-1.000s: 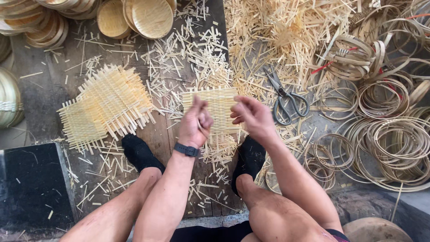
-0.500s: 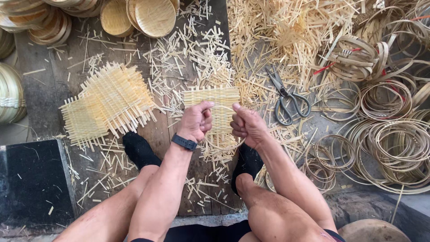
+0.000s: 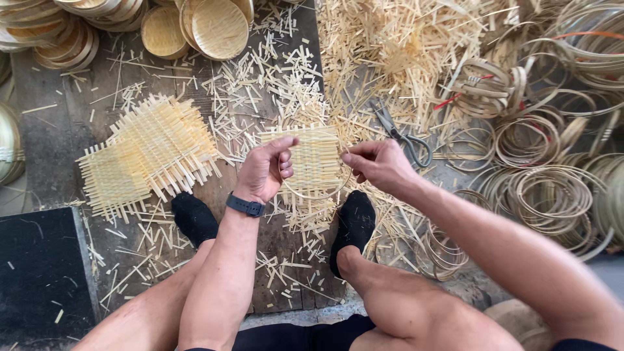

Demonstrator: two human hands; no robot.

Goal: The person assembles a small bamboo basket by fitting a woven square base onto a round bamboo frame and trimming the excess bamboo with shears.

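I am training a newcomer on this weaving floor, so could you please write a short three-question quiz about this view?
1. True or false: both hands hold the woven bamboo mat.
2. Which tool lies on the floor just beyond the right hand? A) hammer B) scissors C) saw
3. On which wrist is the black watch worn?

Key:
1. True: the left hand and the right hand each have a grip on one side of the mat, with a thin bamboo hoop against it.
2. B: the scissors.
3. The left.
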